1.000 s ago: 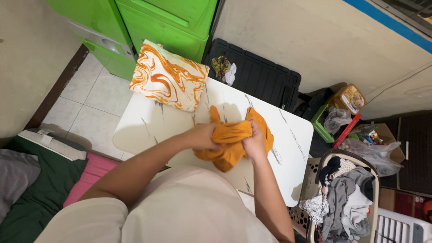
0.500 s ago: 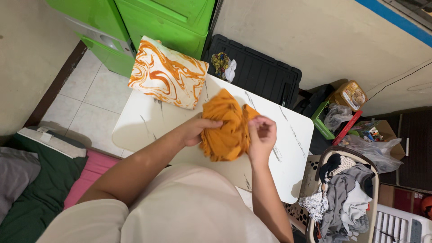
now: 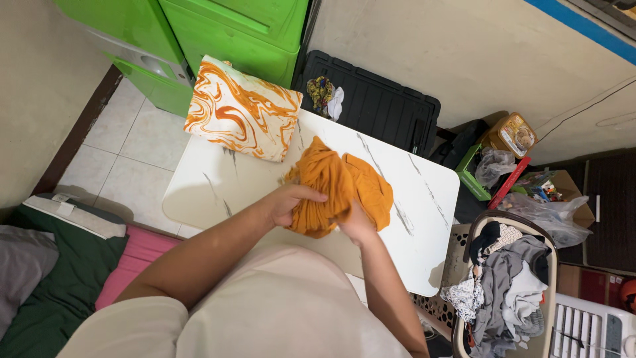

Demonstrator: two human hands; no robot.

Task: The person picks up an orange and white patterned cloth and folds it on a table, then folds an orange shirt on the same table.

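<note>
A crumpled orange cloth [image 3: 341, 182] lies on the white marble-patterned table [image 3: 424, 205]. My left hand [image 3: 289, 202] grips the cloth's left lower edge, fingers curled over it. Under the cloth's lower middle, my right hand [image 3: 358, 225] holds the fabric from below, partly hidden by it. A folded orange-and-white swirl-patterned cloth [image 3: 242, 109] rests on the table's far left corner, apart from both hands.
Green plastic drawers [image 3: 225, 30] stand beyond the table, with a black crate [image 3: 377, 106] beside them. A laundry basket [image 3: 507, 285] full of clothes sits at the right. Bags and boxes crowd the floor at the right. A dark green and pink mattress [image 3: 73, 265] lies at the left.
The orange cloth was bunched between both hands, then lifted up, and now it is spread lower on the table. My hands have shifted to its near edge.
</note>
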